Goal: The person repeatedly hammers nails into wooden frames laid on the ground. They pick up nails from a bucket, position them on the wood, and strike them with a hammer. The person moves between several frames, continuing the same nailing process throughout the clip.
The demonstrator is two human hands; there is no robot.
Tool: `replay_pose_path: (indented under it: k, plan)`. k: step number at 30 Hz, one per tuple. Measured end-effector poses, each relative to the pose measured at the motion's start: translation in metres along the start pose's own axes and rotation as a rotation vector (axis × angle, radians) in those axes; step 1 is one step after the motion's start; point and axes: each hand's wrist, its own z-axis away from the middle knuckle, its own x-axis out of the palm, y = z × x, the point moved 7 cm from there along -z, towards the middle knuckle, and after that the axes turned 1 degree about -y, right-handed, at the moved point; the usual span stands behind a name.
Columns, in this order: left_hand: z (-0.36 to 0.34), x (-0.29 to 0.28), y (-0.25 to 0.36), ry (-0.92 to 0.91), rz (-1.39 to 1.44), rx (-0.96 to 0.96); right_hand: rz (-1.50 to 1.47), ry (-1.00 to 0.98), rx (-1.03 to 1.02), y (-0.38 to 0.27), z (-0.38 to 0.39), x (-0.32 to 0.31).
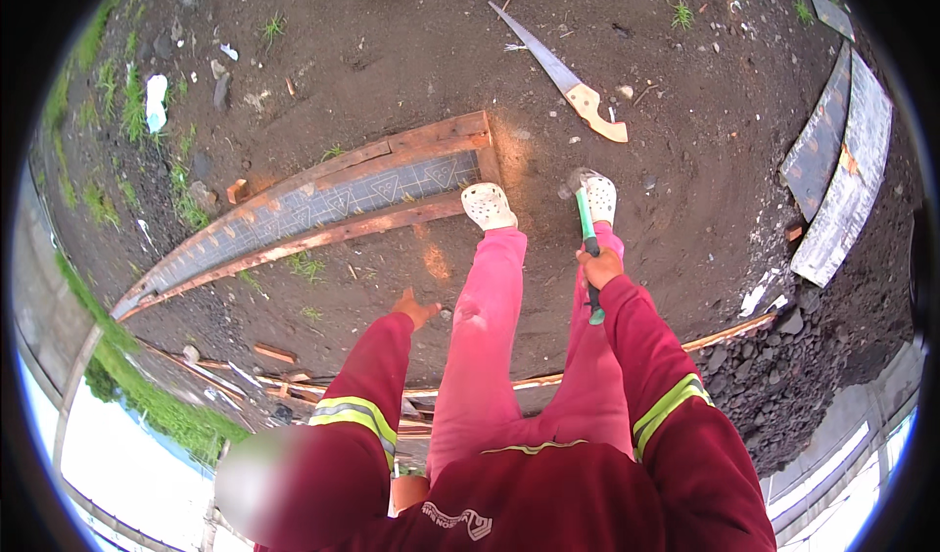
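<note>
**Gripping hammer [587, 217] in right hand [602, 266], head close by right shoe [600, 198]**

Main risk: toe strike. Could come from a low swing or a slipping grip, given the hammer's head overlapping that shoe's left edge in view (cannot tell height above the soil [705, 151]). Likely thin protection from 2 holed shoes. Could also trip or nudge the framed panel [333, 198], through careless shifting of the left shoe [487, 206], at its near right corner; touching or just short, cannot tell. Could step on the saw [568, 74], lying bare on the far side of the right shoe, by moving far without looking down.

Pose: reaching far and slightly left with right arm [641, 322], fingers wrapped round the green handle, butt poking out near, head pointing far. Hanging low with left hand [419, 310], left of the left leg, near side of the panel; fingers loosely spread, pinching nothing visible. Standing with 2 feet apart, looking down.
</note>
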Motion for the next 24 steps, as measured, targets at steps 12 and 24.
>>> replay_pose_path:
  k: [12, 24]
  plan:
    - [0.123, -0.097, -0.031, 0.179, -0.160, 0.233, -0.547, 0.121, 0.230, 0.194, 0.120, 0.032]
    - [0.224, -0.088, 0.049, 0.274, -0.520, 0.610, -0.188, 0.093, 0.015, 0.166, 0.187, 0.156]
